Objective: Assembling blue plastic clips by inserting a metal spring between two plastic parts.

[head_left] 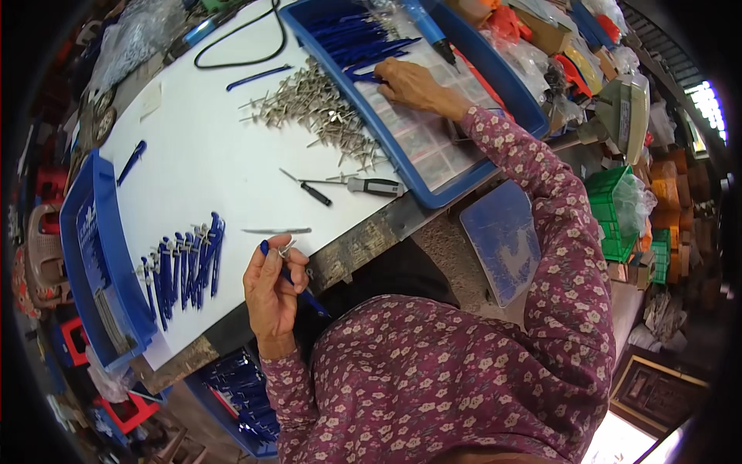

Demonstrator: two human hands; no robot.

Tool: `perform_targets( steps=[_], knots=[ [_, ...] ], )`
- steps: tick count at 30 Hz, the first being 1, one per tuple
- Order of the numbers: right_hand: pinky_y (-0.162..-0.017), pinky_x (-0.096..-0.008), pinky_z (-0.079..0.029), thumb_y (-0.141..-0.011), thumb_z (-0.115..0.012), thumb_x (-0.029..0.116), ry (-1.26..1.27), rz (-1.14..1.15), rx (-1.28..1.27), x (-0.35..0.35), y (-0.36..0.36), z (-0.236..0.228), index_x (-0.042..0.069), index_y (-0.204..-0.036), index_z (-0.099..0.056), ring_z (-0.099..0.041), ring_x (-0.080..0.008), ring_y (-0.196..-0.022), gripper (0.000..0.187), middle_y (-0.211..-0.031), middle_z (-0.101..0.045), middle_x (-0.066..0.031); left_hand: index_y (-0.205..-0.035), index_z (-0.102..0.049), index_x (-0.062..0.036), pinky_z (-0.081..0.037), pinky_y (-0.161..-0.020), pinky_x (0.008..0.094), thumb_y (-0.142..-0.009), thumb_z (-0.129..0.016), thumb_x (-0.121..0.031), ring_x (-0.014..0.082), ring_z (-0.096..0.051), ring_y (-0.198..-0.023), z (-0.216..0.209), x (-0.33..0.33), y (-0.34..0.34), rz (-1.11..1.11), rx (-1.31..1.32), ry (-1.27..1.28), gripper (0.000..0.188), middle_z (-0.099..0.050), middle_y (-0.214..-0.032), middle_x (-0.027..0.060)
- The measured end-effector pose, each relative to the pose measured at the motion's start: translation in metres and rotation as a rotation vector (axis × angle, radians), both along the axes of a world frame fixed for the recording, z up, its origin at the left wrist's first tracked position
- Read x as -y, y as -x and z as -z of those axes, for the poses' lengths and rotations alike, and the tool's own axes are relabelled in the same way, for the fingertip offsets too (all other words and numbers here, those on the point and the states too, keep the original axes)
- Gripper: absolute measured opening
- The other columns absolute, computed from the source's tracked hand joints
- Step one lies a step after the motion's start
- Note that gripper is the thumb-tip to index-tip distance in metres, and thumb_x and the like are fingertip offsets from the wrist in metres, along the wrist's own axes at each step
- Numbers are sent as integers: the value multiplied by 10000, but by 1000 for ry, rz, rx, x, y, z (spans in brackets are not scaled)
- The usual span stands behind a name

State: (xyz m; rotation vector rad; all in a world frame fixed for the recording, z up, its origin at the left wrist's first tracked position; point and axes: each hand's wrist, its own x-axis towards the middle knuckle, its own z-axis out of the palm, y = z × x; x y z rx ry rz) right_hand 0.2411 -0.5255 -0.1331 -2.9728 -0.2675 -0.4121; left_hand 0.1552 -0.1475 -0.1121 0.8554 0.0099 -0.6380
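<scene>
Btwn L thumb + fingers: slim blue stick-like pc [311, 301] w/ small silver metal fitting [287, 249] near its top end. L hand [272, 290] pinched closed on the stick, just off the table edge. R hand [417, 87] reaching into long blue plastic tray [385, 141], fingertips bent at a bundle of loose slim blue sticks [348, 39]; can't tell if they grip one.

Obstructions near R: thick blue tube w/ black tip [429, 31] just beyond R knuckles, pale clear-topped compartment case [437, 143] under/below R wrist, tray wall btwn R fingers and heap of silver T-shaped metal pcs [325, 108].

Just past L fingertips: thin silver blade [277, 231]. Farther out: black-handled slim tool [315, 193], grey/black-handled screwdriver [375, 186]. Left of L fingers: row of blue sticks w/ metal fittings [194, 267], then blue plastic bin [116, 240]. Well left of R fingers: single blue stick [259, 78], looped black cord [239, 66].
</scene>
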Motion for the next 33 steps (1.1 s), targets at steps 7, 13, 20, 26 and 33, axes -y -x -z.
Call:
perform_targets(
  steps=[7,13,20,26,33],
  knots=[
    [-599,-431,-420,-747,-534,160,28,-23,105,7,1,-2,4,-781,-479,-546,-348,-671,169,-700,-534,-175,-1068,-516,59,-338,-461,214,-919,-460,-136,101,-428,-529,-6,-4,4,-51,-9,0,251,-582,-751,131],
    [-472,-199,-323,-815,-543,160,-1124,196,-176,-22,41,-83,9,-947,-554,-448,-26,-596,201,-715,-506,25,-1092,-500,71,-343,-534,209,-906,-477,-115,87,-439,-599,-2,-9,3,-69,8,80,264,-581,-791,111],
    [-429,-98,-246,-856,-500,141,-1535,-43,-384,-132,115,-108,-9,-989,-549,-352,14,-486,206,-750,-576,-28,-1098,-500,76,-369,-548,197,-890,-494,-79,78,-461,-622,-3,-5,-1,-79,86,20,259,-591,-826,111],
    [-381,-126,-237,-902,-490,179,-1688,-159,-408,-190,113,-54,-15,-989,-572,-312,11,-444,227,-693,-587,-29,-1086,-510,70,-367,-538,190,-889,-502,-80,70,-459,-620,-5,-2,0,-95,89,-11,248,-597,-820,109],
    [-442,-127,-248,-908,-491,181,-1956,-94,-600,-201,111,-26,-61,-1036,-553,-318,-5,-499,281,-705,-577,-47,-1049,-531,60,-342,-518,177,-885,-521,-91,59,-433,-589,-6,-2,2,-91,82,-35,223,-596,-773,91]
  ],
)
